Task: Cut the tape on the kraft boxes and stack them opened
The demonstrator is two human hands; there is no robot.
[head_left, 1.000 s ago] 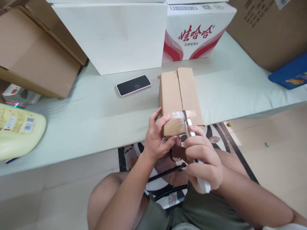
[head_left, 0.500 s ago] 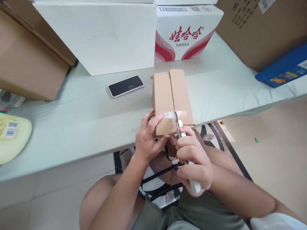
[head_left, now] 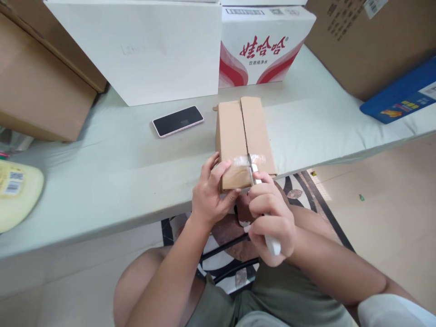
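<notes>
A small brown cardboard box (head_left: 238, 131) lies at the table's near edge, its two top flaps meeting at a centre seam. A strip of clear tape (head_left: 243, 160) crosses the near end. My left hand (head_left: 211, 193) grips the box's near left corner. My right hand (head_left: 269, 213) is closed round a white-handled knife (head_left: 264, 213), whose blade tip sits in the seam at the tape.
A phone (head_left: 178, 121) lies face up left of the box. Behind stand a white box (head_left: 143, 50), a red-and-white printed carton (head_left: 265, 45) and brown cartons (head_left: 37, 77). A blue package (head_left: 398, 97) is at right, a yellow bag (head_left: 17, 193) at left. The table (head_left: 119, 172) is pale green.
My right hand has pushed the knife slightly further into the seam at the tape. The view has shifted a little; my left hand keeps its hold.
</notes>
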